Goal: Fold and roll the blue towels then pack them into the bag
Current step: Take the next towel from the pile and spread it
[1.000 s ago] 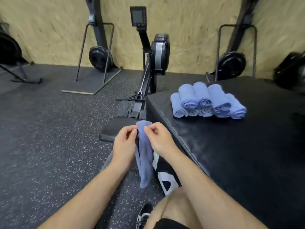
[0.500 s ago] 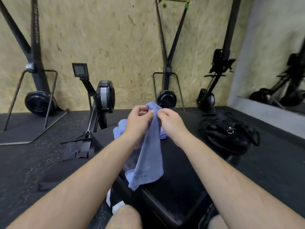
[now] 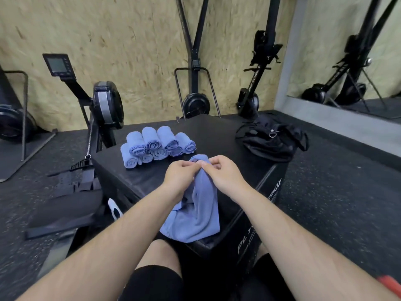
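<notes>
Blue towel [image 3: 201,213] hangs from both hands above the near corner of a black padded box [image 3: 217,131]. The left hand [image 3: 180,177] and right hand [image 3: 225,174] meet knuckle to knuckle, the fingers of each curled and pinching the cloth's bunched top edge. Below the fingers the cloth drapes down to the box's near corner, just ahead of the person's knees.

Beyond the fingers and to their left, a stack of rolled towels [image 3: 156,145] sits on the box top in two layers, open ends toward the camera. Beyond the fingers to the right, well apart from the stack, a black bag [image 3: 271,142] slumps on the box's far corner with a metal ring showing at its top.

The room is a gym with a black rubber floor [image 3: 336,192] flecked white and a wall [image 3: 130,40] of pale chipboard. Far right of the fingers is a mirror [image 3: 358,51] reflecting dark equipment. Left of the fingers a rowing machine [image 3: 106,105] stands beside the box, its small monitor [image 3: 57,65] raised on an arm; the screen is too small to read. Two upright machines lean at the wall straight beyond the fingers.

Writing is sparse — white letters on the slanted beam [image 3: 256,79] of the right-hand machine appear to read "AIR ROWER". Pale lettering [image 3: 260,224] on the box's side, below and right of the fingers, begins "PL" and ends "BOX", the middle unreadable.
</notes>
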